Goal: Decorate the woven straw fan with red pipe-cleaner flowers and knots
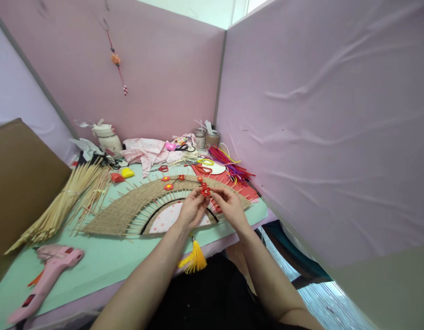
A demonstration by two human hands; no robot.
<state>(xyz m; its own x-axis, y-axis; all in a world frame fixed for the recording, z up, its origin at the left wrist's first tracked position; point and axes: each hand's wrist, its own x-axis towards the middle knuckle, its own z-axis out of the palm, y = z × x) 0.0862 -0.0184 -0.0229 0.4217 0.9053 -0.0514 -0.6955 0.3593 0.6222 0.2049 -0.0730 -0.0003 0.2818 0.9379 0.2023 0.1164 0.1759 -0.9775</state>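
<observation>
My left hand (192, 208) and my right hand (228, 204) meet above the right half of a large fan (119, 211) made of sticks and tan twine. Between their fingertips they pinch a small red flower (205, 189); my thumbs and forefingers are closed on its two sides. Several red and orange flowers (168, 187) with yellow middles lie along the fan's upper band. The inner half-circle is white cloth (164, 219) with pink dots, edged in black. From the fan's lower edge hangs a yellow tassel (194, 258).
A pink glue gun (49, 279) lies at front left, below a bundle of thin sticks (64, 197). Red scissors (160, 169), fuzzy coloured stems (234, 167), red sheet (248, 192), a bottle (108, 139) and pots (212, 138) line the back. Partition walls (301, 114) enclose the table.
</observation>
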